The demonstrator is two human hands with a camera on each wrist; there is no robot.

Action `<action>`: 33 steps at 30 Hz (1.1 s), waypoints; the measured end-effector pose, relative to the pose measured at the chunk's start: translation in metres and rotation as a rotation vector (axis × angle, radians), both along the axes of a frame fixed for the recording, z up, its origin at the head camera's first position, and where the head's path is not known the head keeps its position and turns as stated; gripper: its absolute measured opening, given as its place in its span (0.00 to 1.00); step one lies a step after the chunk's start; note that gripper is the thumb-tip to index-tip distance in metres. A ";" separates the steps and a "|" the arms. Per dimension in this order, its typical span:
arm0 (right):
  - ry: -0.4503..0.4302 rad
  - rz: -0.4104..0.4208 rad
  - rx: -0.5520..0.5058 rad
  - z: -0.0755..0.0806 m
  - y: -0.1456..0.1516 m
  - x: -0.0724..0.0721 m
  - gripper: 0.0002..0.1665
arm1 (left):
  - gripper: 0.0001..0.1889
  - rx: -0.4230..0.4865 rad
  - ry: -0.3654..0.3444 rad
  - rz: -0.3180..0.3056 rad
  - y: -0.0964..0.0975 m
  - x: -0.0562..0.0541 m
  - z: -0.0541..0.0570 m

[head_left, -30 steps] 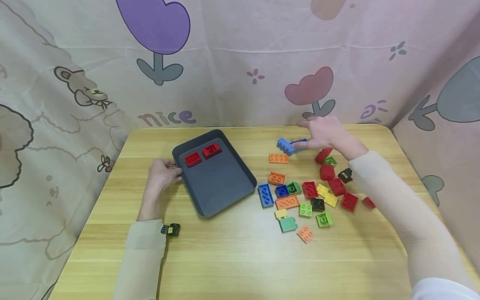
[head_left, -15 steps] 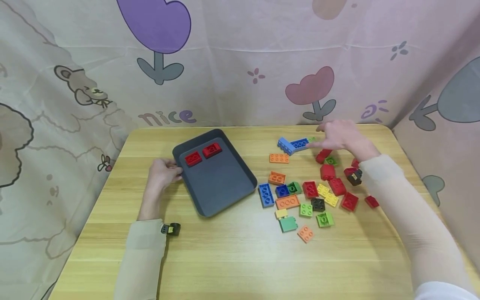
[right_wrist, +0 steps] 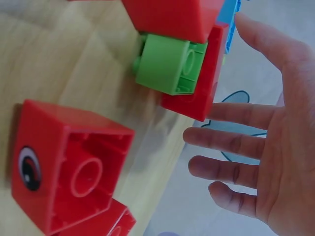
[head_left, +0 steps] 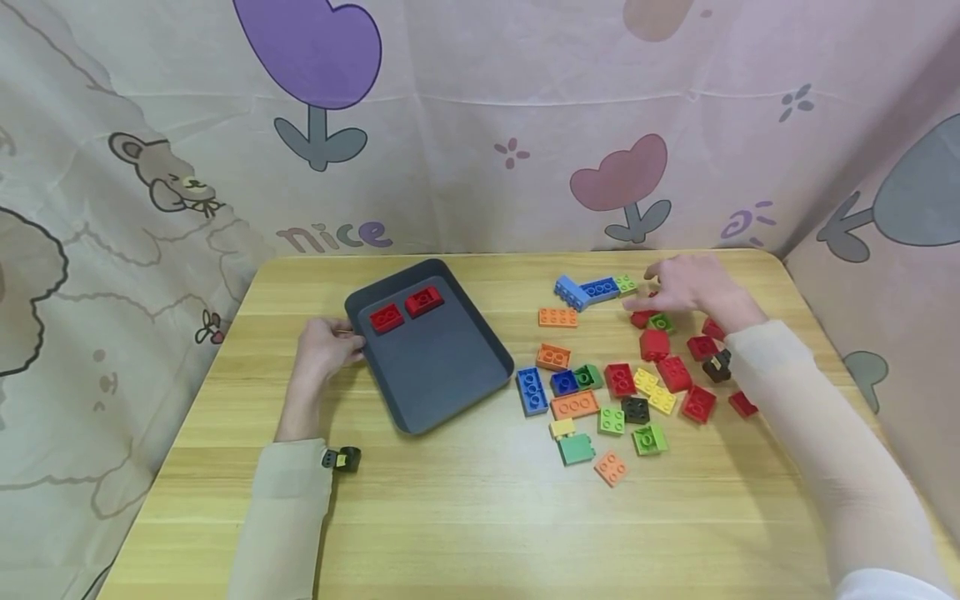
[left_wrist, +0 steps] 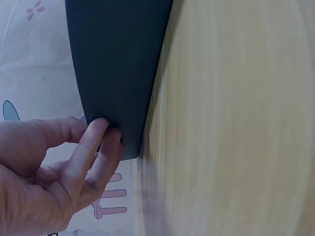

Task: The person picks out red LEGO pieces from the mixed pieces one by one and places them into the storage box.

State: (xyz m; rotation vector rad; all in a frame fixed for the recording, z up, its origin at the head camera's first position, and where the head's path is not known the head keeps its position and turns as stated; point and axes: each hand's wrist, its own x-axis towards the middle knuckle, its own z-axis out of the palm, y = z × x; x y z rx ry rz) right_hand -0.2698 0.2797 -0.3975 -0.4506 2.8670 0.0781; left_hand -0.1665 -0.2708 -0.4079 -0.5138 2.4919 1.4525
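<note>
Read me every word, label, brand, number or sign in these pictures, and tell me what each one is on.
"nice": printed on the backdrop, beyond the table's far edge.
Sideways letter strokes on the backdrop, left wrist view: too incomplete to read.
Wrist camera on the left arm: any marks too small to read.
Blocks and tray: no readable text.

left fingers (left_wrist: 84, 151) curled, right fingers (right_wrist: 226, 141) extended
</note>
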 end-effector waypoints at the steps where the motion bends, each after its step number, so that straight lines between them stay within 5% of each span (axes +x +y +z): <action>1: -0.006 -0.004 -0.002 -0.001 0.001 0.001 0.62 | 0.27 0.001 0.000 0.000 0.000 0.000 0.000; 33: 0.014 -0.019 -0.048 -0.009 -0.001 0.020 0.44 | 0.25 -0.006 0.009 0.003 -0.001 0.000 -0.001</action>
